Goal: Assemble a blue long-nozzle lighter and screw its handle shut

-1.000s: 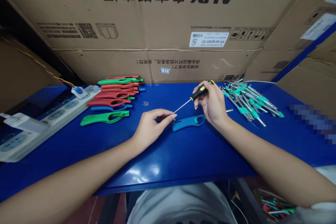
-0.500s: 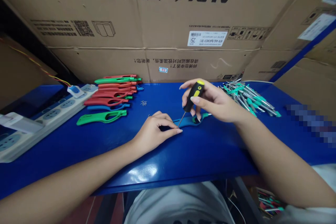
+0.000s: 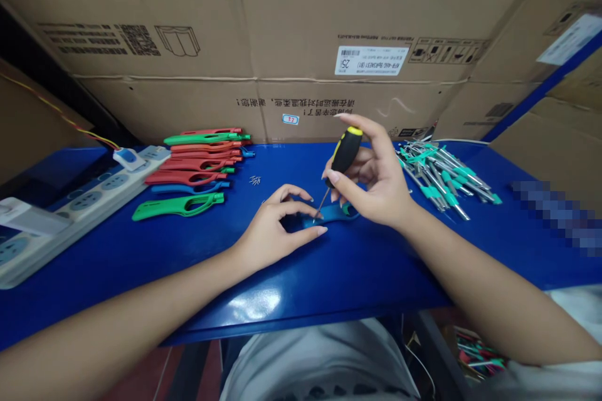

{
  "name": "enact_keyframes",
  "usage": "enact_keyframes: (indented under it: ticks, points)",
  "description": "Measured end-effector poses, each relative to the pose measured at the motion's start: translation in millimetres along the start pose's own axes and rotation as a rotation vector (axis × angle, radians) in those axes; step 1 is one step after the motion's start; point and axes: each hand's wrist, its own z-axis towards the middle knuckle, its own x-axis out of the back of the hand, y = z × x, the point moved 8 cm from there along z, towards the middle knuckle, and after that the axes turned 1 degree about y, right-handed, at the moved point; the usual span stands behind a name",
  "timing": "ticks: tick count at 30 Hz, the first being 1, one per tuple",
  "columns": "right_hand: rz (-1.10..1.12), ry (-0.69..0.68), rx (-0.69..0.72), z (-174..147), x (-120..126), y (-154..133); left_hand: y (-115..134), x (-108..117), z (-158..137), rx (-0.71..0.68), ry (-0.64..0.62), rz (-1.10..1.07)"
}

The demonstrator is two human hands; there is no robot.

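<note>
My right hand [image 3: 371, 172] is closed around a black-and-yellow screwdriver [image 3: 347, 150], held tilted with its shaft pointing down to the left. Its tip meets a blue plastic lighter handle [image 3: 335, 213] lying flat on the table, where a small shiny spot, perhaps a screw head, shows. Thumb and fingers of my left hand [image 3: 277, 222] straddle the left end of that handle around the tip, apparently holding it. The left hand covers part of the handle, and my right hand hides its right end.
Red, green and blue lighter handles [image 3: 179, 205] lie in a row at left, beside a white power strip [image 3: 94, 197]. Small screws [image 3: 254, 180] are scattered behind my left hand. Metal tubes with teal ends [image 3: 442, 175] are piled at right. A large cardboard box [image 3: 291, 56] stands behind the blue table [image 3: 226, 288].
The screwdriver handle has turned in my right hand, and the tip has shifted slightly left. My left index finger has lifted away from the thumb. The view has tipped slightly.
</note>
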Motion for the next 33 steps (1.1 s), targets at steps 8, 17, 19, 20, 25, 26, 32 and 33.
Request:
enact_keyframes:
  ticks: [8,17,19,20,25,26,32,33]
  points:
    - [-0.28,-0.069,0.235,3.3,-1.7,0.5,-8.6,4.3,2.3,0.034,0.045,0.078]
    - [-0.354,-0.096,0.245,0.0,-8.2,-0.9,-6.6,5.2,2.3,0.014,0.054,0.064]
    - [-0.355,-0.097,0.242,-0.2,-8.4,-0.4,-6.2,5.5,2.6,0.012,0.058,0.062]
    - [-0.354,-0.096,0.239,-0.4,-8.2,0.0,-6.0,5.3,2.8,0.014,0.056,0.058]
    - [-0.389,-0.108,0.246,-2.8,-10.7,2.1,-5.1,1.0,3.0,0.001,-0.002,0.075]
    - [-0.399,-0.112,0.247,-3.4,-11.5,2.7,-5.8,-1.0,2.6,0.002,-0.026,0.107]
    - [-0.387,-0.113,0.231,-4.2,-12.7,7.1,-16.1,-11.8,-1.2,0.075,-0.168,0.286]
    - [-0.384,-0.114,0.231,-4.3,-12.8,7.5,-16.3,-12.1,-1.4,0.074,-0.171,0.287]
